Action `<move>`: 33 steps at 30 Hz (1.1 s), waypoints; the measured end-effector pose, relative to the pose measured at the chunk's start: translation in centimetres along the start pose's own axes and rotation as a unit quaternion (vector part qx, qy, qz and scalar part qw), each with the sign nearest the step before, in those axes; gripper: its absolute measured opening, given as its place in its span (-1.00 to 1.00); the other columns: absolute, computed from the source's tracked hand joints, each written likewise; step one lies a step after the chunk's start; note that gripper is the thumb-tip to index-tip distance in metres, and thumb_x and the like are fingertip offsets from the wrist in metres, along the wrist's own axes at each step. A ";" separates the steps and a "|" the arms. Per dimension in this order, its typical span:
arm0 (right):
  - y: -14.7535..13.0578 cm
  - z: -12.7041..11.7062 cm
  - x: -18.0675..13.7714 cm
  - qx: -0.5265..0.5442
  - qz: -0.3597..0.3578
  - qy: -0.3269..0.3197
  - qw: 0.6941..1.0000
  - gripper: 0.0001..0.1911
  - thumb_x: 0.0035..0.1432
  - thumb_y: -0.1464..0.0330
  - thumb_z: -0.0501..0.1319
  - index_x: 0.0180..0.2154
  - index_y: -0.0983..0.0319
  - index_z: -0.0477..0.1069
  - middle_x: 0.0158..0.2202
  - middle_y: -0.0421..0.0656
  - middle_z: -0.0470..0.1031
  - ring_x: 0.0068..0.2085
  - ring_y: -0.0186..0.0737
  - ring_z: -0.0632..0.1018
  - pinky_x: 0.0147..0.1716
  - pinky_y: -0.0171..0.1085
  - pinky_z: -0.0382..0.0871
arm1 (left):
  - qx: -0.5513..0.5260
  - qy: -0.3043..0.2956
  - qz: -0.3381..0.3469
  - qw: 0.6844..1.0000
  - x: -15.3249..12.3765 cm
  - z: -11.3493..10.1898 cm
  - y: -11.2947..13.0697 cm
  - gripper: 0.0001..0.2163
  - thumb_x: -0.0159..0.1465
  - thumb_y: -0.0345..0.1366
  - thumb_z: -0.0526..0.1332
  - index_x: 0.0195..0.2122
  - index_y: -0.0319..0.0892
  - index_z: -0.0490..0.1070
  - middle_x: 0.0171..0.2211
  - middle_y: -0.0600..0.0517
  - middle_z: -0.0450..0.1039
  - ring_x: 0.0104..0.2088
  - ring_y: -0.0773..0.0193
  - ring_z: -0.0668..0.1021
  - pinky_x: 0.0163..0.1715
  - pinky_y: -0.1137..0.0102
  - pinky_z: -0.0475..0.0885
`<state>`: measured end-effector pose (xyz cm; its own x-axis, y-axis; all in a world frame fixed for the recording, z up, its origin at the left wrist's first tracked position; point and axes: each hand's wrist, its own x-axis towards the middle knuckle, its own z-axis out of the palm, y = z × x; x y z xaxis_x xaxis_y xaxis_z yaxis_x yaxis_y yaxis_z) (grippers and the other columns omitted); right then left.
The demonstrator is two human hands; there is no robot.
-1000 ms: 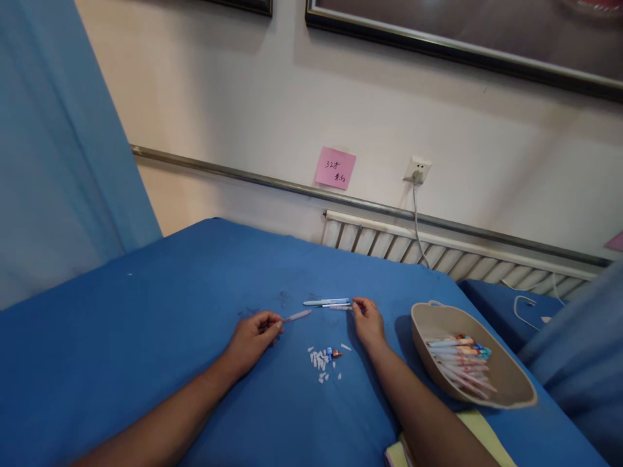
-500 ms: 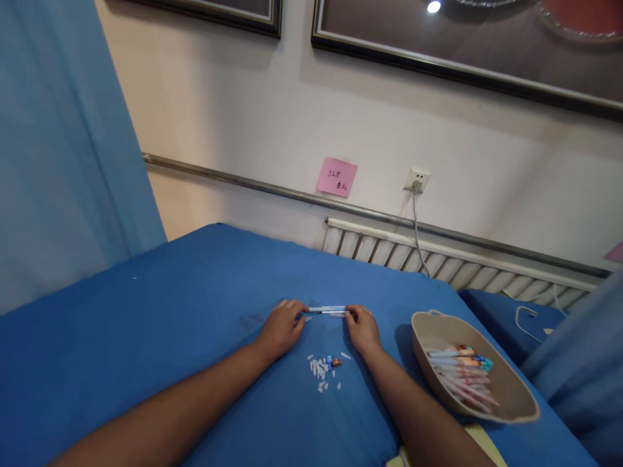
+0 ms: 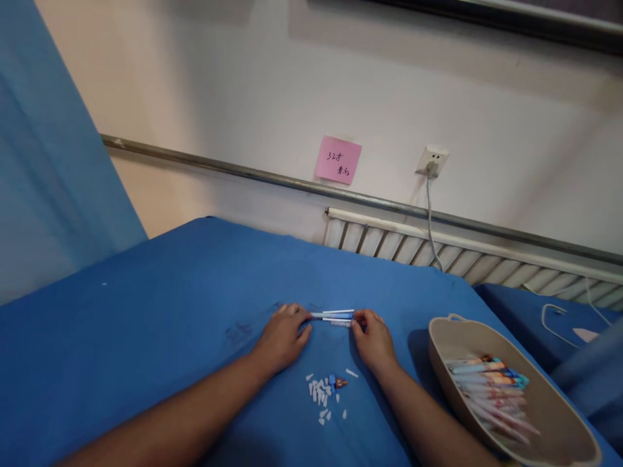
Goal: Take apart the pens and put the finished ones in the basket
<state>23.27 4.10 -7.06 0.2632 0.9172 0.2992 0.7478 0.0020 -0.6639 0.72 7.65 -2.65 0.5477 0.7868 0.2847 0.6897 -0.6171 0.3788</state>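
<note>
1. Blue cloth covers the tabletop (image 3: 160,305), and both hands rest on it near the middle.
2. A few thin pens (image 3: 333,316) lie side by side on the cloth between the two hands.
3. The left hand (image 3: 282,337) closes its fingertips on the left end of the pens, with the palm down.
4. The right hand (image 3: 374,338) pinches the right end of the same pens in the same way.
5. A small heap of white pieces (image 3: 321,391) lies just in front of the hands, nearer to the person.
6. A beige basket (image 3: 557,425) stands to the right and holds more pens.
7. A pink note (image 3: 337,160) sticks on the wall behind.
</note>
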 end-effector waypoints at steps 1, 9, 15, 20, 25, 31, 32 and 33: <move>0.0 0.0 0.0 0.004 -0.001 -0.004 1.000 -0.84 0.09 0.35 0.12 -0.26 0.19 0.41 -0.29 -0.08 0.51 -0.21 -0.07 0.48 -0.19 -0.20 0.31 | -0.001 -0.002 0.001 1.000 0.0 0.0 0.0 -0.77 0.24 -0.31 0.09 -0.12 -0.13 0.44 -0.19 -0.06 0.41 -0.17 0.14 0.41 -0.10 0.24 0.26; -0.5 -0.3 -0.4 0.040 -0.035 -0.035 0.998 -0.89 0.06 0.34 0.16 -0.32 0.16 0.43 -0.33 -0.16 0.50 -0.27 -0.14 0.47 -0.25 -0.24 0.30 | -0.021 -0.007 0.001 1.000 -0.1 0.1 0.0 -0.76 0.21 -0.34 0.11 -0.12 -0.11 0.45 -0.16 -0.06 0.40 -0.16 0.13 0.41 -0.09 0.23 0.26; -1.8 -0.9 -0.9 -0.011 -0.077 -0.079 0.994 -0.90 0.08 0.32 0.19 -0.32 0.15 0.46 -0.31 -0.15 0.50 -0.23 -0.14 0.45 -0.22 -0.25 0.26 | -0.040 0.006 0.000 0.999 -0.2 0.4 -0.3 -0.77 0.20 -0.35 0.11 -0.13 -0.13 0.44 -0.18 -0.05 0.41 -0.14 0.13 0.41 -0.08 0.24 0.27; -2.1 -0.8 -1.2 -0.027 -0.105 -0.088 0.990 -0.81 0.18 0.25 0.12 -0.37 0.16 0.46 -0.35 -0.15 0.49 -0.27 -0.17 0.45 -0.23 -0.25 0.24 | -0.041 0.011 0.004 0.999 -0.3 0.6 -0.5 -0.75 0.20 -0.36 0.11 -0.10 -0.13 0.43 -0.14 -0.05 0.40 -0.12 0.14 0.41 -0.05 0.24 0.27; -1.8 -0.6 -1.2 -0.046 -0.092 -0.074 0.992 -0.81 0.18 0.30 0.10 -0.41 0.16 0.43 -0.40 -0.16 0.48 -0.29 -0.17 0.45 -0.29 -0.27 0.24 | -0.048 0.006 0.003 0.999 -0.3 0.5 -0.4 -0.75 0.21 -0.35 0.11 -0.10 -0.12 0.44 -0.13 -0.06 0.41 -0.12 0.13 0.41 -0.05 0.23 0.27; -2.3 -0.6 -1.6 -0.019 -0.100 -0.092 0.991 -0.90 0.13 0.33 0.15 -0.38 0.14 0.43 -0.35 -0.16 0.48 -0.26 -0.16 0.45 -0.26 -0.27 0.25 | -0.035 0.000 0.004 0.999 -0.4 0.2 -0.1 -0.75 0.19 -0.35 0.12 -0.11 -0.12 0.44 -0.12 -0.05 0.40 -0.12 0.13 0.40 -0.06 0.23 0.28; -2.4 -0.5 -1.7 -0.017 -0.104 -0.093 0.990 -0.92 0.12 0.34 0.16 -0.36 0.14 0.43 -0.34 -0.16 0.48 -0.25 -0.16 0.45 -0.25 -0.27 0.25 | -0.030 0.000 0.006 1.000 -0.4 0.2 -0.1 -0.76 0.19 -0.35 0.12 -0.12 -0.12 0.44 -0.13 -0.05 0.40 -0.12 0.13 0.40 -0.06 0.23 0.27; -2.6 -0.5 -1.7 -0.016 -0.108 -0.094 0.990 -0.93 0.11 0.34 0.17 -0.35 0.14 0.43 -0.32 -0.16 0.48 -0.24 -0.15 0.45 -0.23 -0.26 0.25 | -0.026 -0.001 0.007 1.000 -0.5 0.2 0.0 -0.77 0.19 -0.35 0.12 -0.14 -0.12 0.44 -0.14 -0.05 0.40 -0.13 0.13 0.40 -0.06 0.23 0.27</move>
<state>21.21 2.28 -5.52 -0.0215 0.9545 0.2973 0.7945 0.1969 -0.5745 0.52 7.30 -2.93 0.5574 0.7786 0.2884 0.6566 -0.6259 0.4208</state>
